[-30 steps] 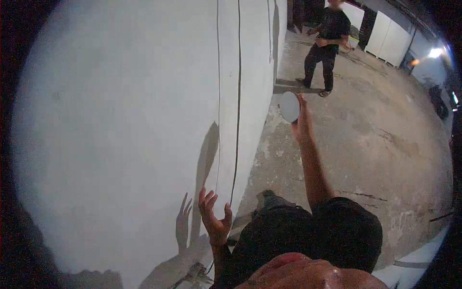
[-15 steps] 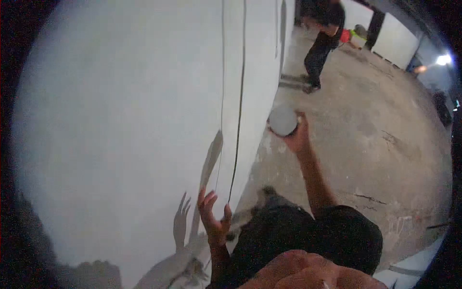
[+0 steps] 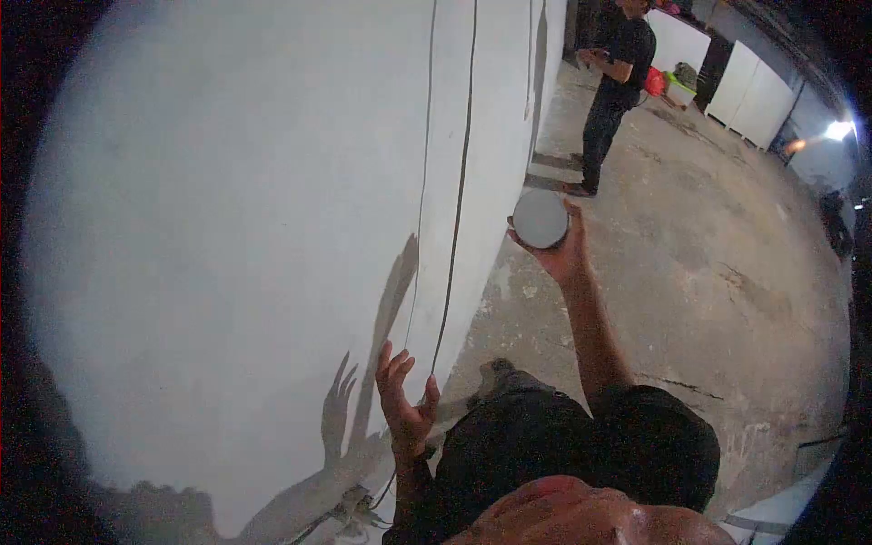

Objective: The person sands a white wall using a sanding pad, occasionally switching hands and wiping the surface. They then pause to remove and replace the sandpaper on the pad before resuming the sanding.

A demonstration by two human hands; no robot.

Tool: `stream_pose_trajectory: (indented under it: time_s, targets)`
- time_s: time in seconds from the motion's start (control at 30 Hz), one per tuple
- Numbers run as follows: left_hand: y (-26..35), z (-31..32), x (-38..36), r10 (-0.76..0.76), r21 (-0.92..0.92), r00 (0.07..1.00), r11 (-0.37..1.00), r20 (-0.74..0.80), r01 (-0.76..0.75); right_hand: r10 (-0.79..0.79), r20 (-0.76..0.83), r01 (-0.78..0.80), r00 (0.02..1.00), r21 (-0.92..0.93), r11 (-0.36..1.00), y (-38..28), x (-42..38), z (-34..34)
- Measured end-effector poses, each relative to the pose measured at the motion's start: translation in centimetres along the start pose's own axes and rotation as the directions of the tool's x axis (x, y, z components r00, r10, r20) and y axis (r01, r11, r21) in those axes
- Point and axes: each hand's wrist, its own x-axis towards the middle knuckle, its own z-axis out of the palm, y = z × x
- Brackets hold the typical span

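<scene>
My right hand (image 3: 563,254) is wrapped around a round grey object with a flat disc-like face (image 3: 541,219), held out over the floor near the foot of the wall. Its depth and underside are hidden by that face and my fingers. Lower down, my left hand (image 3: 406,406) is raised beside the white wall (image 3: 227,209), fingers apart and curled, with nothing between them. A dark cable (image 3: 459,195) runs down the wall to the tip of my left thumb in this view. A thinner cord (image 3: 423,186) drops beside it toward my fingers.
A person in dark clothes (image 3: 618,100) stands farther along the wall. Behind them are a red item (image 3: 654,82), a green-rimmed tub (image 3: 678,91) and white panels (image 3: 752,91). Wires gather at a small fitting (image 3: 352,502) low on the wall. The concrete floor (image 3: 681,272) is cracked.
The view has tilted slightly, so the person farther off appears lower and more upright. The round grey object shows a little higher and to the right, still in my right hand. My left hand stays nearly in place.
</scene>
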Motion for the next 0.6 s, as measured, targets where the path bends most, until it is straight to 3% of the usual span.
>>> stream_pose_trajectory:
  time_s: [0.1,0.2,0.27,0.4,0.6]
  targets:
    - [0.0,-0.1,0.2,0.043,0.022,0.999,0.999,0.028,-0.044,0.001,0.017,0.000,1.000,-0.023,1.000,-0.5,-0.3,-0.6]
    - [1.3,-0.2,0.3,-0.007,-0.016,0.999,1.000,0.031,0.008,-0.044,0.025,0.044,0.999,-0.001,0.999,-1.1,-0.8,-0.5]
    - [1.8,-0.3,0.5,0.021,0.079,0.997,0.997,0.079,-0.027,-0.037,0.003,0.037,0.999,0.004,0.999,-1.7,-1.0,-0.3]
    - [2.7,-0.8,0.7,0.070,0.071,0.992,0.994,0.109,-0.078,-0.036,0.010,0.036,0.999,0.003,0.999,-2.5,-1.6,0.0]
    - [3.5,-1.1,0.7,-0.008,0.040,0.994,0.999,0.108,0.004,-0.060,0.039,0.059,0.997,0.027,0.998,-2.6,-2.3,0.7]
